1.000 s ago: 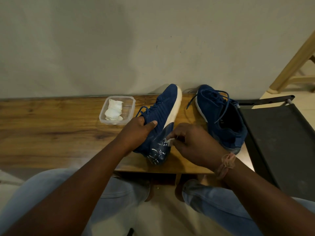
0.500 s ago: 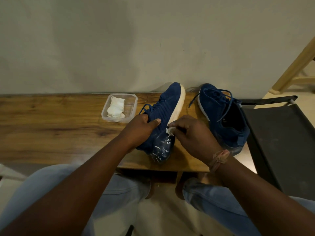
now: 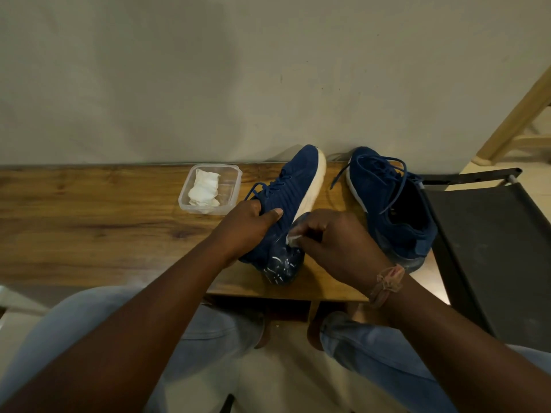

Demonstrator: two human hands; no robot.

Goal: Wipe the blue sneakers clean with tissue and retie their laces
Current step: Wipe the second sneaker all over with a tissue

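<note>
Two blue sneakers are on a wooden table (image 3: 89, 222). The left sneaker (image 3: 293, 186) is tipped on its side, white sole facing right, its heel near the front edge. My left hand (image 3: 249, 225) grips its upper around the laces. My right hand (image 3: 334, 242) pinches a small white tissue (image 3: 292, 238) against the sneaker's heel side. The right sneaker (image 3: 393, 204) stands upright by the table's right end with its blue laces loose.
A clear plastic container (image 3: 231, 186) holding crumpled white tissues sits left of the sneakers. A black chair (image 3: 492, 242) stands at the table's right end. A wall runs behind the table. My knees in jeans are below the front edge.
My right hand with the tissue has slid up along the left sneaker's side toward the sole. My left hand keeps its grip on the sneaker.
</note>
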